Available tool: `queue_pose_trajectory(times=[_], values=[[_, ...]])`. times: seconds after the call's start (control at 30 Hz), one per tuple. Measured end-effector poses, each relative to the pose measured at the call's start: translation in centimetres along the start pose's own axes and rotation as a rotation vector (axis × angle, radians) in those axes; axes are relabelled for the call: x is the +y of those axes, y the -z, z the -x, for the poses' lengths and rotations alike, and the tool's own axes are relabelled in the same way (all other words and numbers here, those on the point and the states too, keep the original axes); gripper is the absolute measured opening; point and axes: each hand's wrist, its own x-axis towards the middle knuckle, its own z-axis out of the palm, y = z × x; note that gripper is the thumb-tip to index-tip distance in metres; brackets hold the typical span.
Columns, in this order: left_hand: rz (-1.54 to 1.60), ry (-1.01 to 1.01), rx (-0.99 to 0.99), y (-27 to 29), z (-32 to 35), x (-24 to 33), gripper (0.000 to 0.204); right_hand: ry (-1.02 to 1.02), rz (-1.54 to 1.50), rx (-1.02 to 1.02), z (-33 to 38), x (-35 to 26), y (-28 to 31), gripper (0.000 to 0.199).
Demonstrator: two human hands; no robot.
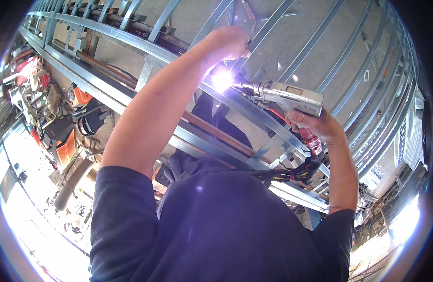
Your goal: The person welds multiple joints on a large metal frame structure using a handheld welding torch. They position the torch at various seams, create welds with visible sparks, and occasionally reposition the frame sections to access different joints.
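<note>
My right hand (pixel 310 123) is wrapped round the handle of a grey welding gun (pixel 291 96) with red parts near the grip and dark cables below. The gun's nozzle points left at a blinding white-violet flash (pixel 222 80) on a silver steel rail (pixel 268 123). Just above the glare, my left hand (pixel 228 42) is closed with curled fingers, over the bars of the frame. What its fingers hold is hidden. The glare hides the spot where nozzle and metal meet.
A large frame of parallel galvanized bars (pixel 315 40) spreads over the grey concrete floor (pixel 273 56). Rusty beams (pixel 221 136) run beneath it. Orange and black equipment (pixel 65 149) and clutter stand at the left. Stacked long metal pieces (pixel 411 131) lie at the right.
</note>
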Motion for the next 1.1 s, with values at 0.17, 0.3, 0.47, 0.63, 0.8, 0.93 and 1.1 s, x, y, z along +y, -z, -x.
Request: queue_pose_trajectory(times=[0.17,0.3,0.47,0.63,0.8,0.93,1.1], values=[[0.005,0.069,-0.057,0.4,-0.1,0.4,0.057,-0.015,0.029,-0.007,0.1,-0.8,-0.2,0.065],[0.017,0.082,-0.053,0.4,0.0,0.6,0.057,-0.024,0.038,0.009,0.2,-0.1,0.0,0.064],[-0.041,0.101,-0.050,0.1,-0.5,0.4,0.057,-0.011,0.046,0.017,0.3,0.1,0.0,0.063],[-0.075,0.136,-0.079,0.4,-0.4,1.1,0.056,-0.004,0.052,0.014,0.5,0.0,0.0,0.063],[-0.070,0.115,-0.078,0.6,0.0,1.2,0.055,-0.008,0.030,0.026,0.7,0.5,0.1,0.063],[-0.103,0.079,-0.061,0.6,0.1,1.1,0.043,-0.046,0.019,0.014,0.9,0.2,0.2,0.060],[-0.120,0.075,-0.081,0.9,0.0,1.3,0.043,-0.042,0.016,0.014,1.0,0.5,0.4,0.062]])
